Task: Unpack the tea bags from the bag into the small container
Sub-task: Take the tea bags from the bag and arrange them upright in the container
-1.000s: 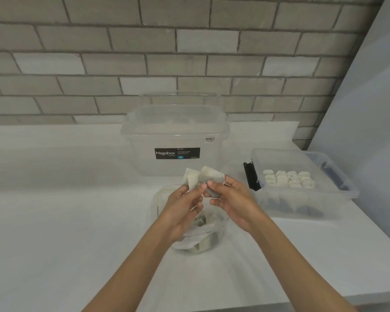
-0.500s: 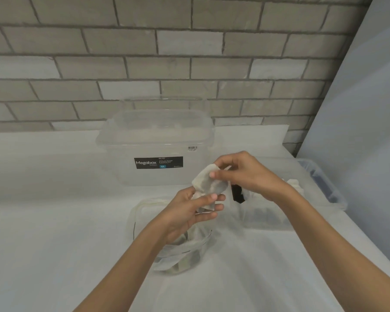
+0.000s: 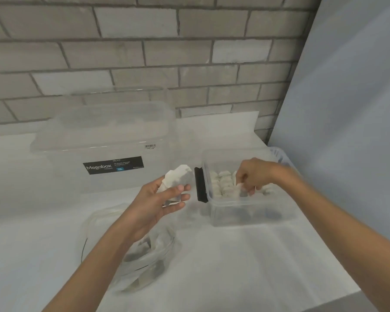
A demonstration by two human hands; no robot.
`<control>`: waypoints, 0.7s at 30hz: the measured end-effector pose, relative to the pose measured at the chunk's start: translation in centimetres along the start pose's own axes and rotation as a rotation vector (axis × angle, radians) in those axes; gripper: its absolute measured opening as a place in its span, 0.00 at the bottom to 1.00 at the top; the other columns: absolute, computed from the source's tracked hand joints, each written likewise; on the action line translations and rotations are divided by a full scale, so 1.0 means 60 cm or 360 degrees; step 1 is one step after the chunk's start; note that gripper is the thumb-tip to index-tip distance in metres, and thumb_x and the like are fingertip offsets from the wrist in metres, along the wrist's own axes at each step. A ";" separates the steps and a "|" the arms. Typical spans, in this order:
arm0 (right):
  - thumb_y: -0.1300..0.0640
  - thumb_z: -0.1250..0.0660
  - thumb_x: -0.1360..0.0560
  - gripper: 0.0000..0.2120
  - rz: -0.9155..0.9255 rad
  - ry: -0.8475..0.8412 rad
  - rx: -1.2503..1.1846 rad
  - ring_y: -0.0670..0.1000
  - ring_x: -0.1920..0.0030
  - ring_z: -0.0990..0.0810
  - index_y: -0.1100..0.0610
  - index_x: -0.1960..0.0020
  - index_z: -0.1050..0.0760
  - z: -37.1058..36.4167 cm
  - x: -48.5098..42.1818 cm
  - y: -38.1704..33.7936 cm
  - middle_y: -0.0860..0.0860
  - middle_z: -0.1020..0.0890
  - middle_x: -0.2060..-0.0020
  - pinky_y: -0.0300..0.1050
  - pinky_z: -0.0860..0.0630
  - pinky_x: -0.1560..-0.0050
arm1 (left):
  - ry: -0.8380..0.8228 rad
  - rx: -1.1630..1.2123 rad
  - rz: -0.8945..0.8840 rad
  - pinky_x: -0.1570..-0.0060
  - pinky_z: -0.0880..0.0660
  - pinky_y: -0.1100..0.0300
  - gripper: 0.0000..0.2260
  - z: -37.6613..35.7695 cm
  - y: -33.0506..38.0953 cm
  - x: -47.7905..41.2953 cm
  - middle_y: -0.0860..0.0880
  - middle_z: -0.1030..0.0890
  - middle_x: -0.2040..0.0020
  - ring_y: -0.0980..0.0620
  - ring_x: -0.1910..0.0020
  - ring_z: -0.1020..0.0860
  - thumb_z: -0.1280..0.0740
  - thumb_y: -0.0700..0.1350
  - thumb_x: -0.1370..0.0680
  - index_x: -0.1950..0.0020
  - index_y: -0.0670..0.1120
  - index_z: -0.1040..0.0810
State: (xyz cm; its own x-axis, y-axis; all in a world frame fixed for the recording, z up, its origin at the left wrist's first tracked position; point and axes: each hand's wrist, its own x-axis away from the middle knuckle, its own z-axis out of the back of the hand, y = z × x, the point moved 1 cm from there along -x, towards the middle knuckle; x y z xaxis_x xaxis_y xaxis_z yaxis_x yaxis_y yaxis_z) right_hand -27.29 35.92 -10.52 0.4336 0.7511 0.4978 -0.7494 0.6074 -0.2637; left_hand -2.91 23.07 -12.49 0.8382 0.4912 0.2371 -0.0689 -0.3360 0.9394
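Left hand (image 3: 160, 203) is up over the white table (image 3: 234, 266), palm turned inward, gripping a bunch of tea bags (image 3: 178, 179): thumb laid across the front of the white paper, fingers curled in behind and beneath it, the bunch poking out above the fist. It sits just left of the small container (image 3: 245, 215), near the black clip (image 3: 200, 188) on that container's left end but not touching it. Over on the right, the right hand (image 3: 256, 174) reaches down inside the small container, knuckles up, fingers bent downward and closed together on a single tea bag (image 3: 238, 187), pinched at the fingertips. Right beneath and around it lie the packed tea bags (image 3: 222, 182), pale and lined up in rows across the clear tub, and the pinched one is down among them; whether it touches its neighbours I cannot tell. Down below the left forearm, the clear plastic bag (image 3: 144, 262) lies crumpled and open on the table, with several more tea bags showing dimly through the film. Behind it all stands the big clear Megabox storage box (image 3: 104, 149), lid on, black label facing us, set back against the grey brick wall (image 3: 144, 52). A plain blue-grey panel (image 3: 347, 109) closes off the right side, beside the small container. Both forearms are bare and come in from the bottom edge.
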 end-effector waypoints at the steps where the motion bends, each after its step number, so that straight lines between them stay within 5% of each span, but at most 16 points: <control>1: 0.67 0.34 0.28 0.08 -0.0026 -0.0051 0.0057 0.48 0.65 0.20 0.55 0.54 0.23 -0.011 -0.010 0.001 0.52 0.19 0.65 0.36 0.25 0.67 | -0.0002 -0.0003 -0.0004 0.55 0.20 0.62 0.14 -0.001 0.001 -0.001 0.44 0.16 0.47 0.50 0.51 0.17 0.32 0.39 0.24 0.38 0.43 0.23; 6: 0.69 0.41 0.28 0.13 -0.0011 -0.0084 0.0196 0.49 0.65 0.23 0.53 0.55 0.23 -0.041 -0.037 -0.002 0.50 0.23 0.61 0.37 0.26 0.69 | 0.0009 -0.0022 0.0003 0.56 0.20 0.62 0.14 -0.002 0.000 -0.003 0.45 0.16 0.46 0.50 0.51 0.17 0.31 0.40 0.24 0.38 0.44 0.23; 13: 0.65 0.35 0.27 0.06 0.0035 -0.0013 0.0104 0.52 0.62 0.22 0.57 0.54 0.21 -0.050 -0.046 -0.016 0.50 0.22 0.61 0.39 0.24 0.66 | 0.0026 -0.0030 0.0042 0.55 0.19 0.62 0.15 -0.004 -0.010 0.000 0.44 0.16 0.46 0.49 0.50 0.17 0.31 0.40 0.25 0.38 0.44 0.23; 17: 0.64 0.35 0.26 0.07 0.0170 0.0412 -0.0098 0.46 0.67 0.23 0.60 0.55 0.18 -0.024 -0.021 -0.027 0.48 0.21 0.63 0.35 0.24 0.66 | 0.0009 -0.0038 0.0040 0.56 0.20 0.62 0.14 -0.012 -0.009 0.002 0.45 0.16 0.46 0.50 0.51 0.16 0.31 0.40 0.24 0.39 0.44 0.22; 19: 0.62 0.36 0.25 0.07 0.0341 0.0697 -0.0378 0.45 0.68 0.21 0.57 0.56 0.19 -0.006 0.009 -0.052 0.48 0.19 0.64 0.28 0.28 0.70 | 0.0003 -0.0045 0.0030 0.56 0.20 0.62 0.13 -0.021 -0.008 0.001 0.45 0.15 0.47 0.50 0.52 0.16 0.31 0.41 0.25 0.40 0.45 0.22; 21: 0.57 0.34 0.24 0.07 0.0495 0.0786 -0.0766 0.46 0.67 0.19 0.57 0.55 0.19 0.003 0.038 -0.081 0.51 0.17 0.65 0.31 0.27 0.68 | -0.0010 -0.0058 0.0015 0.56 0.20 0.63 0.13 -0.030 -0.008 0.000 0.45 0.15 0.47 0.50 0.52 0.16 0.31 0.42 0.25 0.41 0.46 0.21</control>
State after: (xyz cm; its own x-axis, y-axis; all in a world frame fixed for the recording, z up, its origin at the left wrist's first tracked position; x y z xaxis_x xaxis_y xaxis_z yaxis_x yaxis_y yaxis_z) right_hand -22.72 34.65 -7.95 0.4966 0.8661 -0.0567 -0.6216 0.3093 -0.7197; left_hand -3.87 24.66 -12.51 0.8408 0.4831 0.2443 -0.0961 -0.3110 0.9455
